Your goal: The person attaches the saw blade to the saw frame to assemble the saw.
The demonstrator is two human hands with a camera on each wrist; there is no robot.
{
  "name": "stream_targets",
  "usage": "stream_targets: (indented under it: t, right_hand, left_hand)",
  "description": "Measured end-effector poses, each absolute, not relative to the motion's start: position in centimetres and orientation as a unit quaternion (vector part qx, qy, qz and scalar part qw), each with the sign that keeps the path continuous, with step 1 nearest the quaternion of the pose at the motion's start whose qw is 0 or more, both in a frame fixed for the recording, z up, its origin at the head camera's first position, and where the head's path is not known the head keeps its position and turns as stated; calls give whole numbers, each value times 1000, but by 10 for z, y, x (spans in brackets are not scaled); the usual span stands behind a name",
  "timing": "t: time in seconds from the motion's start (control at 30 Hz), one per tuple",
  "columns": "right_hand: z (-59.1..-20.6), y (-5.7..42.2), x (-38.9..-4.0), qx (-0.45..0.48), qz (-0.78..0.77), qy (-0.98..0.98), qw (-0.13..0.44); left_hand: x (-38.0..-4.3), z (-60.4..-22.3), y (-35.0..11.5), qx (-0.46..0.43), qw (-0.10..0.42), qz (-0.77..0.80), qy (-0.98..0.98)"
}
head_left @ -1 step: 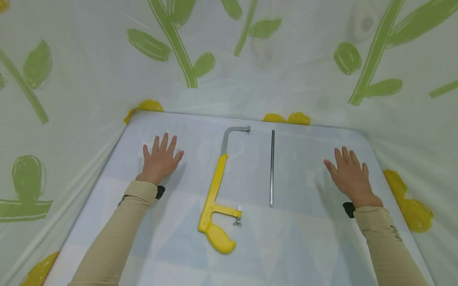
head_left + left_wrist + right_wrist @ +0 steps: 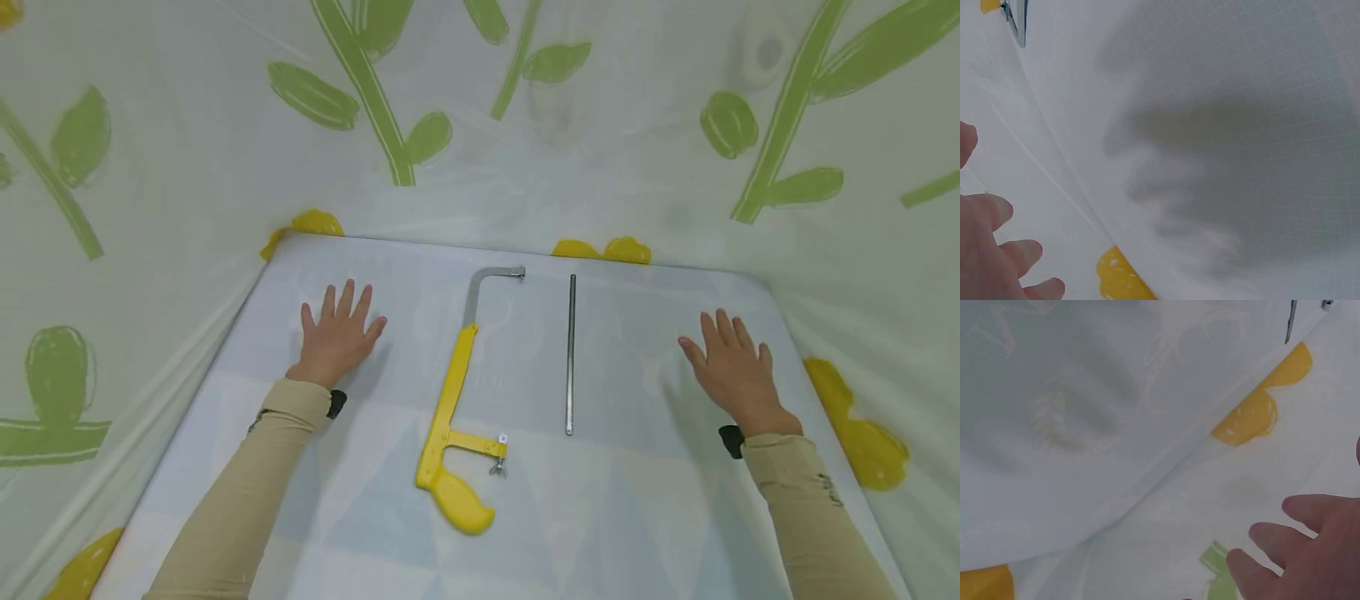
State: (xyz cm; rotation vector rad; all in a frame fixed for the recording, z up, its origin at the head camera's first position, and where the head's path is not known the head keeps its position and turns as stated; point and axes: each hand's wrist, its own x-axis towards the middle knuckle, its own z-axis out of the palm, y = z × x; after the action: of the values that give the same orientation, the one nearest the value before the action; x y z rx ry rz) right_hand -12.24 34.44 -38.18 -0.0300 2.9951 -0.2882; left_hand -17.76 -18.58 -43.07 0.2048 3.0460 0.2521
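A hacksaw frame (image 2: 450, 392) with a yellow body and handle and a grey bent bow lies flat on the table, a wing nut (image 2: 498, 467) at its lower arm. To its right, roughly lengthwise, is a narrow metal hacksaw blade (image 2: 571, 358), separate from the frame. Left of the frame, my left hand (image 2: 335, 337) hovers palm down over the table, fingers spread, holding nothing. My right hand (image 2: 735, 371) is likewise spread above the table, right of the blade. The bow's end (image 2: 1019, 25) shows in the left wrist view; the blade's tip (image 2: 1290, 322) appears in the right.
The pale table (image 2: 630, 500) has faint blue triangle patterns and rounded far corners. A white sheet (image 2: 637, 167) with green stems and yellow flowers hangs behind the table and along both sides. Each wrist wears a dark band (image 2: 731, 441) below a beige sleeve.
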Motion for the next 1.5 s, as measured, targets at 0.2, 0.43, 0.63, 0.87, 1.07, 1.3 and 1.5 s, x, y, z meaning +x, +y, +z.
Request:
stream_targets:
  t: [0.2,0.43,0.63,0.87,1.07,1.3,1.5]
  right_hand:
    - [-383,346,-124,-11,-95,993,67]
    - [-379,344,-127,-16,-97,994,52]
    - [-380,343,-128,-19,-101,994,38]
    - [-395,336,-124,-21,-151,988,-8]
    - [-410,330,-114,3,-230,972,-41]
    - [-430,307,-101,58,-318,945,-55]
    - [-449,287,-90,110,-365,924,-14]
  left_hand:
    - [-178,-431,-185,66,34,76,994]
    - [-178,-429,-184,67,24,64,995]
    - [-176,-425,-178,81,7,79,994]
    - [-165,-418,-165,99,16,123,987]
    - [-153,-417,-146,73,66,211,973]
    - [-136,-424,-136,43,86,258,961]
    - [-120,-427,-126,19,91,308,947]
